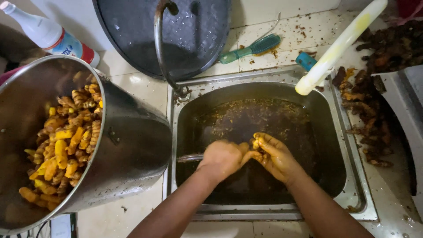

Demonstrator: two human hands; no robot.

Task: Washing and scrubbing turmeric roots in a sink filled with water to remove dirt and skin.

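2 hands meet over the middle of the sink (264, 83), above dark brown water with floating bits. Left hand (224, 158) is curled into a closed fist, knuckles up; what it grips is hidden by its own fingers, can't tell if anything is inside. Right hand (275, 156) is cupped, palm turned toward the left hand, fingers closed around a small yellow turmeric root (255, 143). Only the root's stubby end shows between the 2 hands, so the long axis is mostly hidden; the visible tip points up-left toward the left hand's knuckles. Both hands are stained yellow and touch each other at the fingers. Faucet (161, 44) arcs up from the sink's back-left corner. Left of the sink, 1 big steel pot (132, 145) lies tilted on the counter, mouth facing left, holding a heap of peeled yellow roots (61, 145). Behind it stands a white bottle (46, 33), and a dark round pan (194, 31) leans on the wall. Teal brush (253, 48) lies on the tiles behind the sink, long axis running low-left to high-right. Pale tube (339, 44) slants over the sink's back-right corner. Unpeeled dark roots (368, 119) are piled along the right rim.
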